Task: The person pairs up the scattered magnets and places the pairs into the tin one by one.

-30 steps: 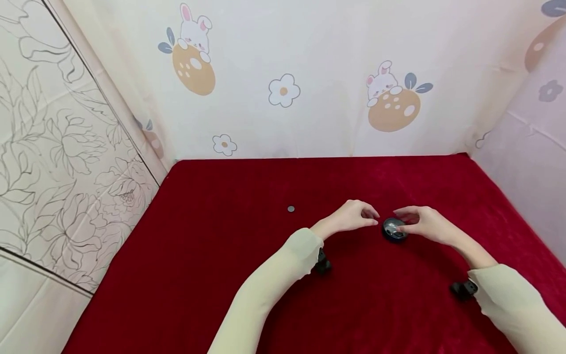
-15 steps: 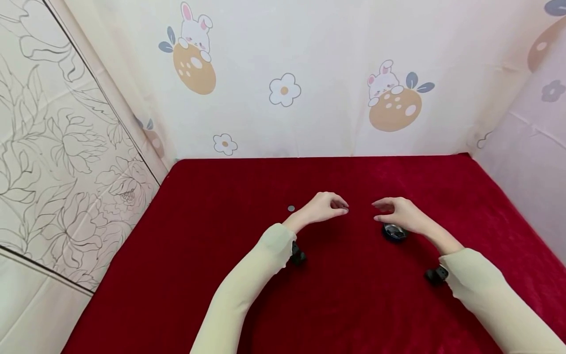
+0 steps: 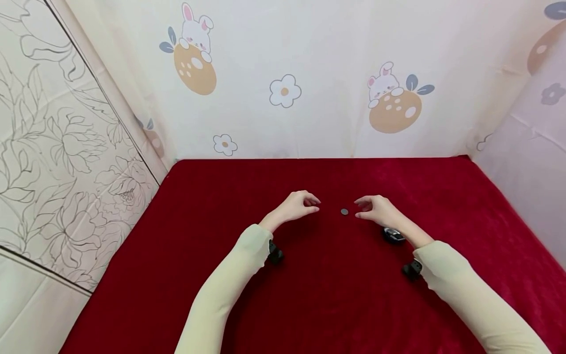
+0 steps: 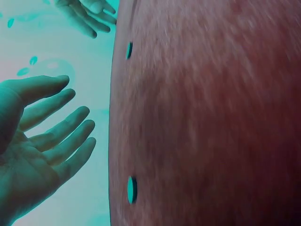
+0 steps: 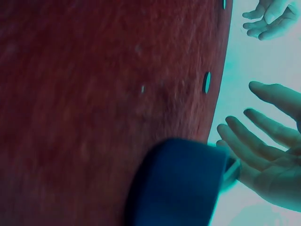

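My left hand (image 3: 295,205) hovers over the red cloth with fingers spread and loosely bent, nothing held. Under it, hidden from the head view, one small coin-like disc (image 4: 132,189) lies flat in the left wrist view. A second grey disc (image 3: 344,212) lies between the two hands, close to the fingertips of my right hand (image 3: 377,210). That hand is also raised and holds nothing, its thumb apart from the fingers. Below the right wrist sits a dark round shallow container (image 3: 392,236) with a shiny top, partly covered by the arm; its dark side (image 5: 181,183) fills the bottom of the right wrist view.
Red plush cloth (image 3: 323,285) covers the table. Behind its far edge hangs a pale curtain (image 3: 327,118) printed with rabbits and flowers. A panel with line-drawn flowers (image 3: 66,147) stands at the left, and another pale curtain (image 3: 522,157) borders the right.
Both hands have moved left. The right hand has left the container, which stays in place. The left hand now covers the left disc, while the disc between the hands has come into sight.
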The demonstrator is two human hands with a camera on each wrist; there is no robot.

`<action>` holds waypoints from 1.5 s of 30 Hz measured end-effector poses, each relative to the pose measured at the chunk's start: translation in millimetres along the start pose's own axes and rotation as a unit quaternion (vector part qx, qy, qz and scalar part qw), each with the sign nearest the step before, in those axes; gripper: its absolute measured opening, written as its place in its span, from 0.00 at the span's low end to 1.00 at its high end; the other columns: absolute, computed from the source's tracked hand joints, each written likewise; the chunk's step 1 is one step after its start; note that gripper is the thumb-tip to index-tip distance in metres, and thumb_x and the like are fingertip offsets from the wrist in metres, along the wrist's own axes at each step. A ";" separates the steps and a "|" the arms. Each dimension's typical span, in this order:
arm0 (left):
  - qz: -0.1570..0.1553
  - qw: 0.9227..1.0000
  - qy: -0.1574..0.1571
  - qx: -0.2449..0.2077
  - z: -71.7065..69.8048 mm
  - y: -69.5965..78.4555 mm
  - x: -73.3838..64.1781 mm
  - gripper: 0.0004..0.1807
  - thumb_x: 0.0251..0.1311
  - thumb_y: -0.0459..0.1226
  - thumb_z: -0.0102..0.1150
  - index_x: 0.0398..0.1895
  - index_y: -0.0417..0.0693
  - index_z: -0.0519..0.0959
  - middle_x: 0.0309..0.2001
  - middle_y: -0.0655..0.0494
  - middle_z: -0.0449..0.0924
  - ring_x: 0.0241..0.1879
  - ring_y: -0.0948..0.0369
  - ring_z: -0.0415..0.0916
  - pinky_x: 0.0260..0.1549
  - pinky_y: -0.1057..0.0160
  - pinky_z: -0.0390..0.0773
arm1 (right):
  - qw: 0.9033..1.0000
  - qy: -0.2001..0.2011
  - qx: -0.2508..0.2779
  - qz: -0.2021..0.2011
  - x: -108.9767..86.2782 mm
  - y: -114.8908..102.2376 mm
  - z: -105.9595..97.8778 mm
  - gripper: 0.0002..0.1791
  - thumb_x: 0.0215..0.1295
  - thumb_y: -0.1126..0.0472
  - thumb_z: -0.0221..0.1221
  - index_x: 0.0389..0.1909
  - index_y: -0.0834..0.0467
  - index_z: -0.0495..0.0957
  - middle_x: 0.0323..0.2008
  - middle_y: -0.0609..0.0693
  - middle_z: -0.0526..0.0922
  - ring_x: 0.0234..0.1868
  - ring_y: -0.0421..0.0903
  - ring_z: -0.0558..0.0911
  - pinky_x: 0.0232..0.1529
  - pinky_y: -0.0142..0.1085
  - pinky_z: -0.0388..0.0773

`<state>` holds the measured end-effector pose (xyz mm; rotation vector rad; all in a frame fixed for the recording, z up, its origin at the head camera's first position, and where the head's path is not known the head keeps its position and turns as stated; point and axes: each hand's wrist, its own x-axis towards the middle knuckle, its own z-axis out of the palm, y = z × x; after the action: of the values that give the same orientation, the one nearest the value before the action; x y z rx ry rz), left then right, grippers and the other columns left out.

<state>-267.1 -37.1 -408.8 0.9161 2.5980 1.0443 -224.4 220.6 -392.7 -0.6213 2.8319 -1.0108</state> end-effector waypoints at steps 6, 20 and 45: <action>-0.012 1.000 0.010 0.011 -9.8 -18.4 -9.9 0.14 0.58 0.38 0.54 0.46 0.42 0.77 0.41 0.53 0.77 0.40 0.61 0.73 0.37 0.70 0.72 | 1.000 0.000 0.011 0.000 8.7 -0.8 10.7 0.19 0.51 0.67 0.60 0.43 0.74 0.73 0.38 0.66 0.78 0.36 0.56 0.78 0.30 0.35 0.73; -0.067 0.998 0.005 0.011 -18.5 -45.4 -20.9 0.16 0.55 0.33 0.57 0.48 0.41 0.76 0.44 0.49 0.76 0.44 0.58 0.73 0.42 0.64 0.73 | 0.999 -0.010 0.030 0.010 25.6 7.4 23.6 0.19 0.51 0.68 0.60 0.44 0.74 0.73 0.39 0.66 0.78 0.38 0.55 0.78 0.32 0.36 0.74; -0.108 0.994 -0.007 0.033 -12.4 -53.1 -10.8 0.13 0.50 0.31 0.61 0.42 0.39 0.79 0.39 0.49 0.79 0.40 0.57 0.75 0.38 0.67 0.74 | 0.999 -0.029 -0.022 0.006 39.7 10.8 30.6 0.12 0.47 0.72 0.62 0.34 0.74 0.78 0.31 0.63 0.81 0.32 0.54 0.79 0.30 0.38 0.74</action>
<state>-288.6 -80.4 -436.2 0.6331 2.6610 0.8961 -258.4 194.3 -420.6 -0.6246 2.8108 -0.9167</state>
